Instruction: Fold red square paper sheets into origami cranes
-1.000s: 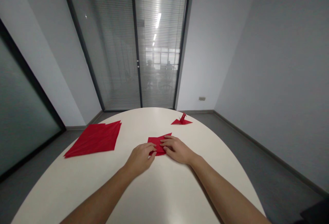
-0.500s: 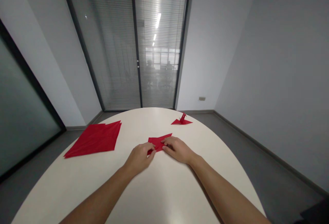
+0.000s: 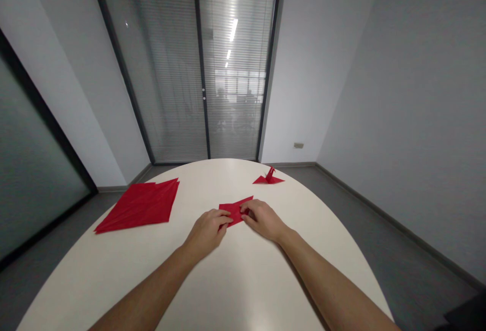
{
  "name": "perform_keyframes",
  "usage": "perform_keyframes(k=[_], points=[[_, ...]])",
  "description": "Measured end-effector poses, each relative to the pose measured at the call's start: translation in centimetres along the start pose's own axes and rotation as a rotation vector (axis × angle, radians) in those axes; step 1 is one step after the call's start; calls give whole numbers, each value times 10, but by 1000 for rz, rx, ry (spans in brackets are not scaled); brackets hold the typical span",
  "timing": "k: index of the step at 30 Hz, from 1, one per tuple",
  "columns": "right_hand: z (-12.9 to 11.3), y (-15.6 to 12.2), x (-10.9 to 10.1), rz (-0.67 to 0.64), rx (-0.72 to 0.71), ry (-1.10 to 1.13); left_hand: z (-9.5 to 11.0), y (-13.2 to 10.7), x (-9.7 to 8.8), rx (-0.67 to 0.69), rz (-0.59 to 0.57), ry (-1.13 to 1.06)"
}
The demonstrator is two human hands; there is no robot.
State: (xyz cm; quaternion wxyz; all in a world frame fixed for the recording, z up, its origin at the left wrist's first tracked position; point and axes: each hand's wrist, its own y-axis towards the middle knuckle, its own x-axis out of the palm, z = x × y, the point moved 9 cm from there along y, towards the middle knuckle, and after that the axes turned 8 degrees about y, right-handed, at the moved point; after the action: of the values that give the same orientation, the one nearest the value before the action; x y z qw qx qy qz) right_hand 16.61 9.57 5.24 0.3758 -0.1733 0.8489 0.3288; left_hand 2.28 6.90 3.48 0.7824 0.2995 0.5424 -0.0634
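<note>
A small piece of folded red paper (image 3: 236, 211) lies on the white table between my two hands. My left hand (image 3: 207, 228) is on its left side, fingertips pressed together on the paper's near left edge. On the right side, the curled fingers and thumb of my right hand (image 3: 265, 219) close on the paper. Parts of the paper's left and right ends are hidden under my fingers. Beyond my right hand stands a red folded-paper crane (image 3: 269, 177) with its wings spread.
Several large red paper sheets (image 3: 142, 206) lie in a loose stack at the left edge of the round white table (image 3: 212, 285). Past the table are a glass partition with blinds (image 3: 170, 68) and a pale wall (image 3: 319, 57).
My left fingers have straightened and shifted slightly over the small paper. My right fingers have moved a little to the right along it. The stack and the crane stay put.
</note>
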Motion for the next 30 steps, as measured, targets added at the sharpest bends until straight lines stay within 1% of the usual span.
perform_keyframes(k=[3,5,7,12,17,20,24,28,30], points=[[-8,1,-2,16,-64,-5,3,0,-3,26,22,75],[-14,0,2,-16,-118,-5,7,0,-8,54,38,105],[-16,0,6,-48,-139,8,12,0,-13,78,43,111],[-7,0,8,-62,-100,-1,30,0,-19,167,-22,72],[0,-4,11,-118,-56,-35,42,-4,-18,246,-63,-65],[-1,-6,15,-155,-62,-19,38,-6,-15,223,-74,-114],[-6,-4,15,-169,-79,26,30,-7,-8,172,-96,-79],[-6,0,5,-84,-94,19,27,-6,-8,144,-71,6],[-7,1,3,-68,-111,8,27,-5,-10,129,-46,39]])
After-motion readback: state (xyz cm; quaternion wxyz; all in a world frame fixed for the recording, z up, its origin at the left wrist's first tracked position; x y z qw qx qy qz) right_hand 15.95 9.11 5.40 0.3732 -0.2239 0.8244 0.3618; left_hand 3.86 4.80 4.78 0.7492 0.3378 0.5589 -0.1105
